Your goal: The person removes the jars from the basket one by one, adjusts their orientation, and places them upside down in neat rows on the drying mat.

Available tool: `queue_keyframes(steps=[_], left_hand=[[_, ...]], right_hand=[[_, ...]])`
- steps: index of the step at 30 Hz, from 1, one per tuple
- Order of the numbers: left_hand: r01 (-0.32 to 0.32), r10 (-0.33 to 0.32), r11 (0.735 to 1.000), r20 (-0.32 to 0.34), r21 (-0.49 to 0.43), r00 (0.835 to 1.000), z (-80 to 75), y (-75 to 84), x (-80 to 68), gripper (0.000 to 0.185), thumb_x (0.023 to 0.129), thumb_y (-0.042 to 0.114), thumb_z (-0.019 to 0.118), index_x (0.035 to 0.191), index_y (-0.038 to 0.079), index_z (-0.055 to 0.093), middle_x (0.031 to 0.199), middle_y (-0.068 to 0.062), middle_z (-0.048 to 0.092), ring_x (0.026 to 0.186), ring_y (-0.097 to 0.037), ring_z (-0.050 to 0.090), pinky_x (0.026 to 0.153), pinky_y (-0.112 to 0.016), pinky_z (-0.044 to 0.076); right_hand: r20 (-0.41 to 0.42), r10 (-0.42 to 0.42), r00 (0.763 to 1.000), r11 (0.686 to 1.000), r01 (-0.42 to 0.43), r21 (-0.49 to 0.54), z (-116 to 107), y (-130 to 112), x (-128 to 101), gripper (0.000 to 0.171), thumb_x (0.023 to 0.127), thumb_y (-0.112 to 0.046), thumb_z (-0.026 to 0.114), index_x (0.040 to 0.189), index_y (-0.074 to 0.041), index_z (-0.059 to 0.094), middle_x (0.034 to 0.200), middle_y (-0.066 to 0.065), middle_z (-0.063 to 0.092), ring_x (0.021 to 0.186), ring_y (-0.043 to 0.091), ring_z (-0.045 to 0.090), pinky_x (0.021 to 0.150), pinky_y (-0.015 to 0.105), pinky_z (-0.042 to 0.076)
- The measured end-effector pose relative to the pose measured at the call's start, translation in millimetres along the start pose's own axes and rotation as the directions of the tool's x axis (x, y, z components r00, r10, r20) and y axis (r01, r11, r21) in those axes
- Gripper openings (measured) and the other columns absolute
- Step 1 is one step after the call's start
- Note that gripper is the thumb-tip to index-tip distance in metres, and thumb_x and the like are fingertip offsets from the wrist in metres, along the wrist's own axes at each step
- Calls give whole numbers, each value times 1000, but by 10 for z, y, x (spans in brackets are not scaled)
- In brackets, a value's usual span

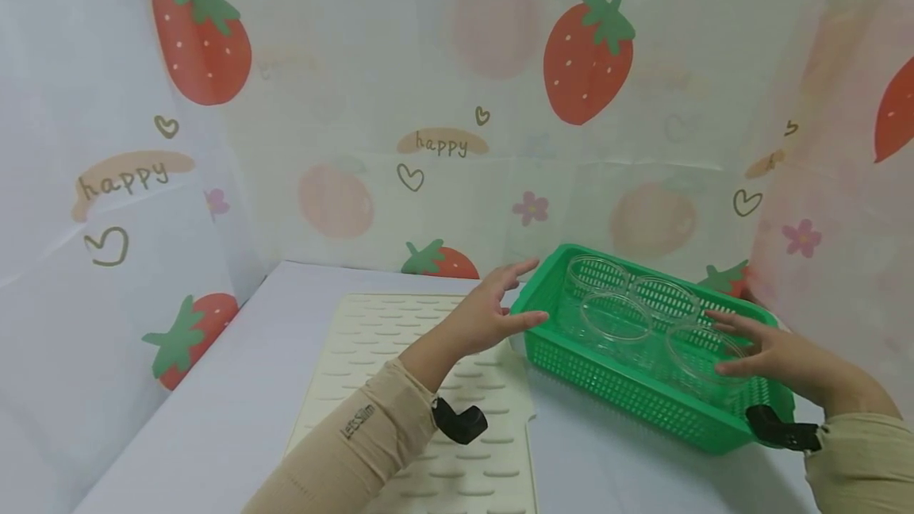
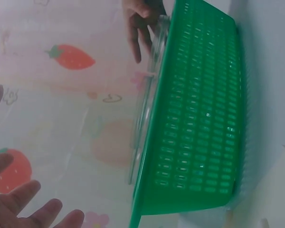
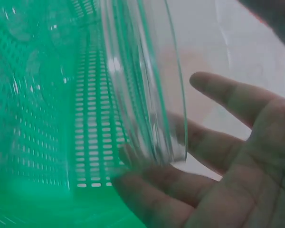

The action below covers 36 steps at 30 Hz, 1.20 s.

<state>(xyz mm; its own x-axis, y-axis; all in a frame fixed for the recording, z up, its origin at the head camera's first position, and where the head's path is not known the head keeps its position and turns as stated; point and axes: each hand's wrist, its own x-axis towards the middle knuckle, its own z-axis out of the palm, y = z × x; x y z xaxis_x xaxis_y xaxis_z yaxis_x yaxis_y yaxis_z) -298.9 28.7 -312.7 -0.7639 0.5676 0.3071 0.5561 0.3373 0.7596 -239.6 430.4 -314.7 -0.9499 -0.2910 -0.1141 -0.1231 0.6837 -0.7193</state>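
Observation:
A green perforated plastic basket sits at the right of the table with several clear round glass containers in it. My left hand is at the basket's left end, fingers spread and nothing in it. In the left wrist view, its fingers are apart from the basket's side wall. My right hand reaches over the right end of the basket, thumb and fingers parted around the nearest glass container. In the right wrist view, the extended fingers are right at that container's rim.
A cream mat with raised oval ridges lies on the white table, left of the basket. A white curtain printed with strawberries hangs behind and at both sides. Black camera mounts are worn on both wrists.

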Motion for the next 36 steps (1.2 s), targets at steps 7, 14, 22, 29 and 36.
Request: queue_keyframes(steps=[7, 14, 22, 29, 36], left_hand=[[0, 0, 1000, 16, -10, 1000, -13, -13, -58, 73, 83, 40, 64, 143, 34, 24, 146, 5, 26, 130, -20, 33, 96, -35, 43], [-5, 5, 1000, 26, -15, 1000, -28, -24, -88, 73, 84, 36, 65, 144, 30, 24, 147, 5, 25, 129, -21, 33, 97, -36, 42], [-11, 13, 999, 31, -41, 999, -28, -65, -107, 74, 84, 36, 65, 144, 30, 23, 147, 6, 25, 130, -20, 33, 98, -38, 42], [-22, 24, 999, 42, -41, 999, -31, -77, -126, 74, 84, 35, 65, 145, 26, 23, 147, 7, 25, 129, -20, 34, 97, -38, 42], [-32, 34, 998, 46, -57, 998, -14, -89, -149, 74, 84, 34, 65, 145, 25, 23, 147, 7, 26, 128, -19, 36, 96, -35, 43]], right_hand=[[96, 31, 995, 998, -36, 54, 2, 12, -2, 95, 80, -12, 67, 146, -6, -1, 143, 35, 6, 122, 59, 21, 89, 63, 37], [131, 45, 990, 999, -45, -7, 6, -29, 25, 95, 78, -13, 70, 142, 8, 2, 142, 37, 9, 123, 56, 25, 89, 54, 43], [170, -97, 981, 995, 92, 35, -39, 4, 104, 81, 81, -8, 67, 139, 10, 13, 141, 29, 24, 118, 57, 31, 80, 32, 52], [187, -157, 970, 987, 149, 56, -49, -19, 146, 77, 82, -7, 65, 140, 7, 15, 139, 38, 14, 119, 60, 24, 79, 28, 51], [230, -139, 963, 988, 120, 93, -24, -57, 176, 81, 83, -7, 64, 141, 5, 9, 142, 33, 12, 120, 59, 22, 80, 33, 51]])
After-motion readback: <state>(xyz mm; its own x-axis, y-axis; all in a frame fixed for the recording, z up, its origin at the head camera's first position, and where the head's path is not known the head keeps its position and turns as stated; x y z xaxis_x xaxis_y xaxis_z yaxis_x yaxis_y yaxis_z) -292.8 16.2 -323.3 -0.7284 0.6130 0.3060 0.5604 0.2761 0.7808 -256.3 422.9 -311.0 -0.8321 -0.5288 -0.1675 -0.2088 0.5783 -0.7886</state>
